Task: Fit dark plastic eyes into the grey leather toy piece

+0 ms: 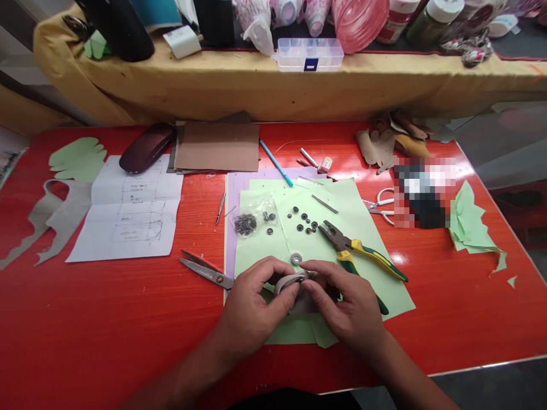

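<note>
Between my two hands is a small grey leather piece (290,279), folded over into a loop. My left hand (260,296) pinches its left side with thumb and fingers. At the right side, my right hand (346,302) grips the same piece, its thumb and index finger close to a small dark spot that I cannot make out. Just beyond the fingertips a round metal snap base (296,258) lies on green paper (273,245). Yellow-green pliers (367,250) rest beside my right hand, partly behind it. Left of my left hand are scissors (207,272), their handles hidden.
Several dark snap parts (304,217) and a plastic bag of snaps (252,219) lie on the paper. A sketched sheet (137,210) and grey scraps (64,210) are left. Brown sheets (217,147), a blue pen (276,162), white-handled scissors (382,205) and a clear box (310,55) are farther back.
</note>
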`<state>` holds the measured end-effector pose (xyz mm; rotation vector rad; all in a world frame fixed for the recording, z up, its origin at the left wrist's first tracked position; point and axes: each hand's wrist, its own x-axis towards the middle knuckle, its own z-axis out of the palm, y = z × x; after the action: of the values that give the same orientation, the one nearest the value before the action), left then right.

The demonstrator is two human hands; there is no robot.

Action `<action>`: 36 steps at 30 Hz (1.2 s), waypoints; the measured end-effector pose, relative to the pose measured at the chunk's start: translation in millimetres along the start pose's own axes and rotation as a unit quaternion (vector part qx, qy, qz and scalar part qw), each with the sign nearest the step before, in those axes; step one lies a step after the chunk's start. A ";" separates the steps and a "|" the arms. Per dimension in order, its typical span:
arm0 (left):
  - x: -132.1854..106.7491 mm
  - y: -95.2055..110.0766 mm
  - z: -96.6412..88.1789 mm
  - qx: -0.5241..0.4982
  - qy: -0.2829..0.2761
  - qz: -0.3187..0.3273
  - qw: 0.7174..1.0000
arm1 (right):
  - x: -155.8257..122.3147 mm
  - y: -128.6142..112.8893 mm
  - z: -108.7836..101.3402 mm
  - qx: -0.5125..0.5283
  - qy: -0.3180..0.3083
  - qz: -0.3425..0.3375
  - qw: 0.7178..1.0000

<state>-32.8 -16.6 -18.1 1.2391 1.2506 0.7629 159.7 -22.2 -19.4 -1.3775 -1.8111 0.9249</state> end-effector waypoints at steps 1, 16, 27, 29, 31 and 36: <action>0.4 0.4 -0.1 0.005 0.000 0.000 1.000 | 0.3 0.0 -0.9 0.011 -0.020 0.011 1.000; 5.7 1.0 -4.9 -0.070 -0.062 -0.160 0.983 | 7.8 -4.6 -10.6 0.042 -0.122 0.161 0.979; 7.6 4.0 -3.6 -0.089 -0.065 -0.170 0.979 | 10.0 -6.1 -7.9 0.126 -0.147 0.239 0.951; 8.1 5.8 -4.8 -0.105 -0.058 -0.172 0.978 | 9.9 -6.6 -7.2 0.163 -0.136 0.255 0.943; 8.7 7.1 -7.2 -0.120 -0.061 -0.172 0.976 | 10.0 -7.5 -6.6 0.187 -0.128 0.260 0.939; 9.2 4.8 -12.2 -0.126 -0.085 -0.177 0.972 | 9.0 -8.1 -6.5 0.155 -0.131 0.232 0.951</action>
<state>-41.5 -3.8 -14.5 0.8260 1.1516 0.5239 159.2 -14.1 -8.3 -1.5558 -1.4506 1.6319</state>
